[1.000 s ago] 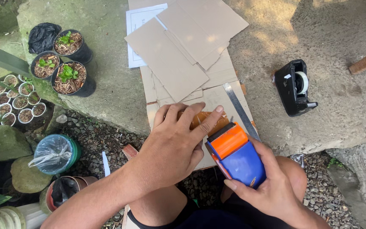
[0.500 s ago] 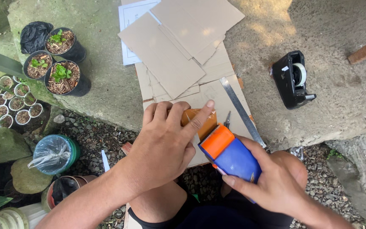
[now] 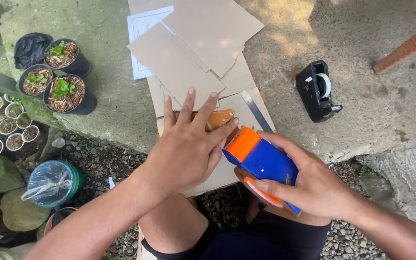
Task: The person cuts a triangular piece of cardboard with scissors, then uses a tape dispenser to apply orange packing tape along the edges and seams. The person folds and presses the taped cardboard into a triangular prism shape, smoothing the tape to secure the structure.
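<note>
Dispenser (image 3: 261,161) blue with orange head, gripped in right hand (image 3: 309,185), fingers wrapped round body, nose down at cardboard (image 3: 239,108) edge. I note left hand (image 3: 186,151) flat, fingers spread, pinning brown tape strip (image 3: 217,118) and sheet steady, I judge. Ruler (image 3: 256,111) just beside. Black tape holder (image 3: 318,91) well apart on slab (image 3: 362,101).

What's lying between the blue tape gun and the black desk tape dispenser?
In the head view, between the blue tape gun and the black dispenser: a metal ruler on the cardboard's edge, then bare concrete.
</note>
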